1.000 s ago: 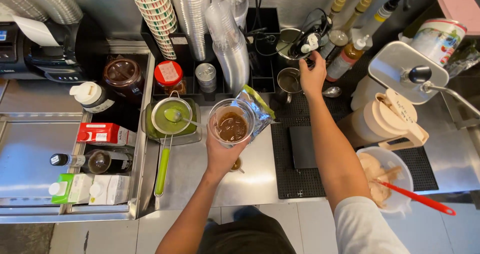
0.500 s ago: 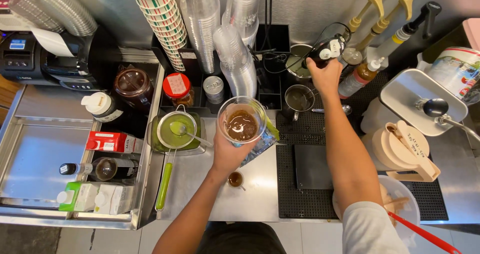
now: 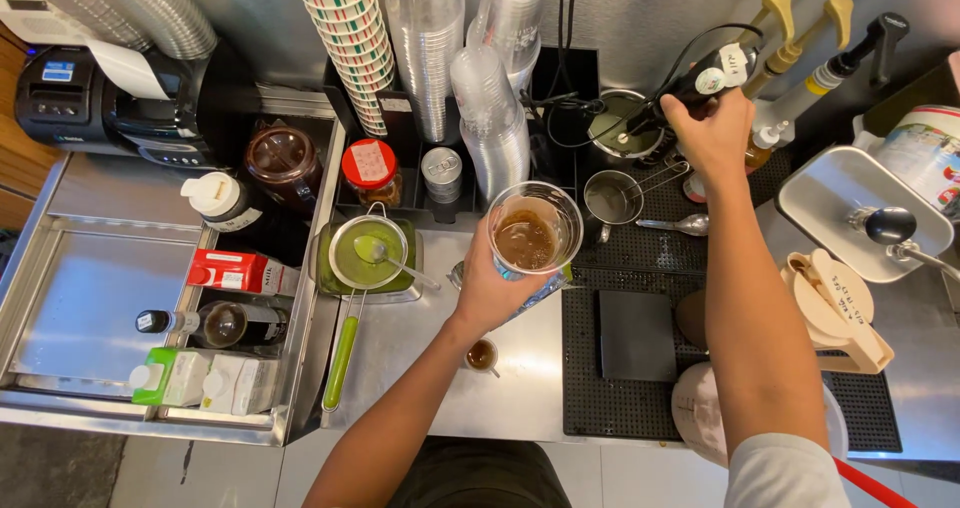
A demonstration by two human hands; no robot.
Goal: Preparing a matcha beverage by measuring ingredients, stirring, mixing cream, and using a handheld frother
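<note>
Holding a clear plastic cup (image 3: 533,230) of brown liquid, the left hand (image 3: 490,288) is seen wrapped around the cup's lower wall, raised above the steel counter (image 3: 420,368). The cup is kept just right of the green strainer (image 3: 366,253) and just left of the small metal pitcher (image 3: 612,198). The right hand (image 3: 712,133) is closed around a black handheld tool with a cord (image 3: 690,86), held over a round metal pot (image 3: 625,128) beyond the pitcher. Compared with half a second ago, the cup is held at much the same place beside the strainer, while the right hand has been shifted a little further right, away from the cup, its grip on the tool unchanged. A spoon (image 3: 678,225) lies on the black drip mat (image 3: 640,368) just right of the pitcher.
</note>
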